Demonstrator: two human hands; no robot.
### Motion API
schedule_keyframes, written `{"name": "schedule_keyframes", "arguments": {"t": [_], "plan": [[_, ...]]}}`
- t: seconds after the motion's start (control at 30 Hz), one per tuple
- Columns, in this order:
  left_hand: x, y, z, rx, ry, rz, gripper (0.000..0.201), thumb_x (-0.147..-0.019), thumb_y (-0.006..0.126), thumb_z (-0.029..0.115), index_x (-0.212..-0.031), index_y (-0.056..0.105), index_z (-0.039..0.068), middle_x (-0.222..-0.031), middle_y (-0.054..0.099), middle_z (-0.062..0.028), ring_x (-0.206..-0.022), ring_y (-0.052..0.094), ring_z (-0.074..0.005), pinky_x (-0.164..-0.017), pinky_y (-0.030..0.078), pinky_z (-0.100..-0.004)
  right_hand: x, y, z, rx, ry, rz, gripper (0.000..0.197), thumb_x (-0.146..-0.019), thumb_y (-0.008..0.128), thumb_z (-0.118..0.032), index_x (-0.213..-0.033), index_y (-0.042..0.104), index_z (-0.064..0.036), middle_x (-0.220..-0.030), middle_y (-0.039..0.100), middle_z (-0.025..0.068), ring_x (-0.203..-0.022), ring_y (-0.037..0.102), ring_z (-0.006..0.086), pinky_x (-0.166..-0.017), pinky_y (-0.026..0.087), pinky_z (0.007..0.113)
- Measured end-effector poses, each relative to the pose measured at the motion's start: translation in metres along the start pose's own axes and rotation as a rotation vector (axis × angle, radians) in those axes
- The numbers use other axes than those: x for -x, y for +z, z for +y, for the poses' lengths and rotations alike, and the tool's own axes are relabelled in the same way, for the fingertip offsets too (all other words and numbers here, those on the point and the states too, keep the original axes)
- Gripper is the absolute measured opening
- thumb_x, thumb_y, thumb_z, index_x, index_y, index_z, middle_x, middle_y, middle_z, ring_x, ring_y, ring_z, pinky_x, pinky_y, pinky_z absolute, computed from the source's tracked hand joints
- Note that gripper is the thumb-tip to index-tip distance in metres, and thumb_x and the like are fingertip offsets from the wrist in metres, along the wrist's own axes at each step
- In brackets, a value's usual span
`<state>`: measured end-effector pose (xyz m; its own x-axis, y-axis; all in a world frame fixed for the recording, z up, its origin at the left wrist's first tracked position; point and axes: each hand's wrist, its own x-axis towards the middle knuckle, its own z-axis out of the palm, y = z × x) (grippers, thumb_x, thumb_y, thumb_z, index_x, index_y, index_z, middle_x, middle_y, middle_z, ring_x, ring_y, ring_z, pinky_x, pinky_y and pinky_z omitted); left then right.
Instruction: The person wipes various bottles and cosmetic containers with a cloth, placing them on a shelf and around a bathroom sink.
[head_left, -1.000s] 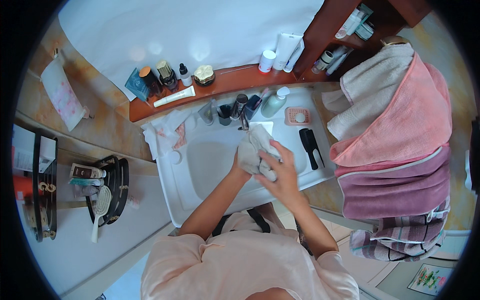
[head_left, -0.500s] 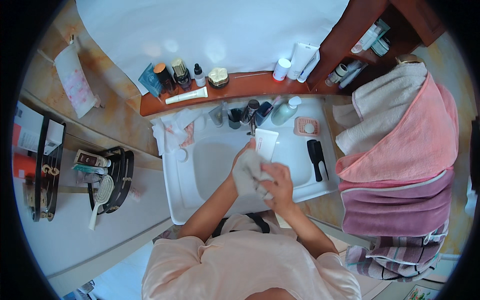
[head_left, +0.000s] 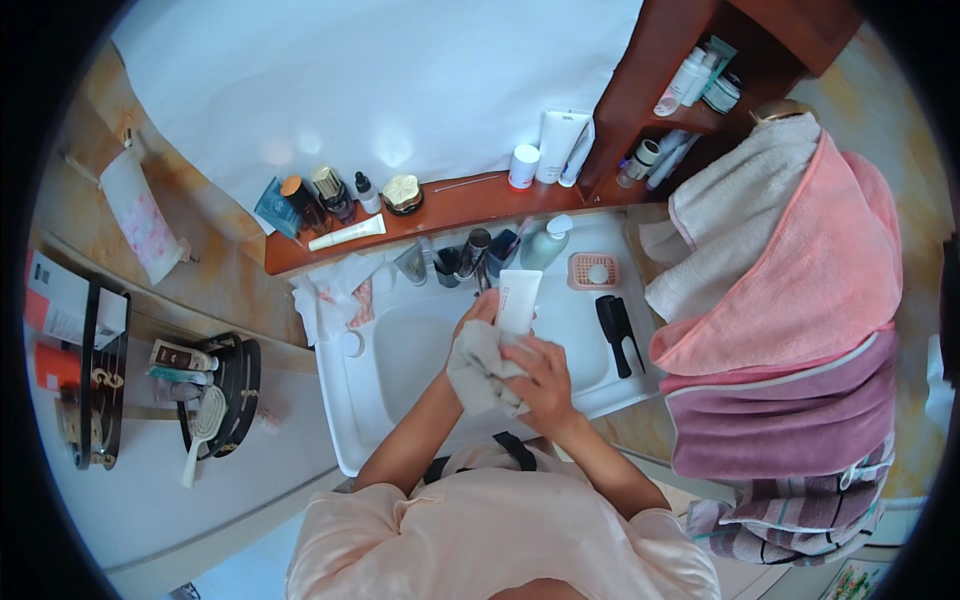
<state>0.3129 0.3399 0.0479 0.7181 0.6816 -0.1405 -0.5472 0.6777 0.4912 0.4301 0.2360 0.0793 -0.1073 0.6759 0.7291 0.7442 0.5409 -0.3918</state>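
- Wiping down the white tube (head_left: pixel 520 298) with the pale cloth (head_left: pixel 474 366) seems to be the step in hand.
- The two hands are close together over the front part of the sink (head_left: pixel 400 345). The left hand (head_left: pixel 479 306) grips the tube from its left side; the cloth hides most of that hold. The right hand (head_left: pixel 541 374) has its fingers bent over the cloth, bunching it against the tube's lower part.
- The tube stands up out of the cloth, tilted slightly, its upper part bare and its far end toward the sink's back edge.
- The next move probably calls for a steady left grip while the cloth is shifted to the uncovered part.
- Along the sink's back edge are the dark faucet (head_left: pixel 473 253) and, right of it, a green pump bottle (head_left: pixel 546 246).
- Near the back right corner lies a pink soap dish (head_left: pixel 581 283), with a black comb-like tool (head_left: pixel 614 337) by the right edge.
- Crumpled tissue (head_left: pixel 318 312) lies at the back left corner, a small round white lid (head_left: pixel 351 344) just in front of it.
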Motion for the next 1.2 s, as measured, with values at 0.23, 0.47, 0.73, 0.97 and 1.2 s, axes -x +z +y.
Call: {"name": "schedule_keyframes", "arguments": {"t": [0.23,0.47,0.73,0.97,1.2], "plan": [[-0.031,0.017,-0.013,0.160,0.074,-0.057,0.023,-0.097,0.052,0.021,-0.117,0.055,0.011,-0.110,0.063,-0.0076,-0.097,0.064,-0.0207,-0.082,0.056,-0.0357,-0.051,-0.016,0.006,0.044,0.208,0.051,0.040,-0.057,0.072,0.005,-0.096,0.067,-0.0032,-0.119,0.059,0.0149,-0.116,0.051,0.0362,-0.096,0.041,0.043],[-0.018,0.007,-0.036,0.030,0.230,0.026,0.027,-0.097,0.052,0.031,-0.118,0.053,0.015,-0.113,0.059,-0.0033,-0.103,0.061,-0.0155,-0.090,0.052,-0.0324,-0.047,-0.007,-0.006,-0.066,0.208,0.054,0.044,-0.055,0.072,0.007,-0.098,0.068,-0.0033,-0.120,0.058,0.0157,-0.116,0.051,0.0363,-0.097,0.041,0.043],[0.026,0.045,-0.019,-0.190,-0.244,0.000,0.049,-0.102,0.041,0.043,-0.133,0.043,0.006,-0.124,0.056,-0.0099,-0.110,0.060,-0.0205,-0.092,0.053,-0.0417,-0.053,-0.007,0.022,-0.089,0.413,0.270,0.028,-0.070,0.067,0.005,-0.097,0.061,0.0019,-0.119,0.058,0.0190,-0.111,0.054,0.0358,-0.097,0.041,0.038],[0.034,0.044,-0.005,-0.109,-0.183,-0.222,0.045,-0.102,0.045,0.034,-0.136,0.041,0.005,-0.128,0.055,-0.0145,-0.103,0.062,-0.0272,-0.091,0.054,-0.0447,-0.052,-0.061,0.000,-0.091,0.519,0.515,0.041,-0.069,0.066,0.004,-0.109,0.058,0.0006,-0.113,0.059,0.0151,-0.108,0.056,0.0313,-0.096,0.042,0.037],[0.046,0.047,-0.019,-0.275,-0.053,0.073,0.037,-0.100,0.048,0.025,-0.131,0.048,0.005,-0.119,0.060,-0.0119,-0.094,0.065,-0.0236,-0.071,0.055,-0.0346,-0.033,-0.053,-0.049,0.244,0.169,0.029,0.058,-0.057,0.071,0.001,-0.114,0.066,-0.0094,-0.114,0.057,0.0146,-0.106,0.054,0.0342,-0.090,0.044,0.043]]}}
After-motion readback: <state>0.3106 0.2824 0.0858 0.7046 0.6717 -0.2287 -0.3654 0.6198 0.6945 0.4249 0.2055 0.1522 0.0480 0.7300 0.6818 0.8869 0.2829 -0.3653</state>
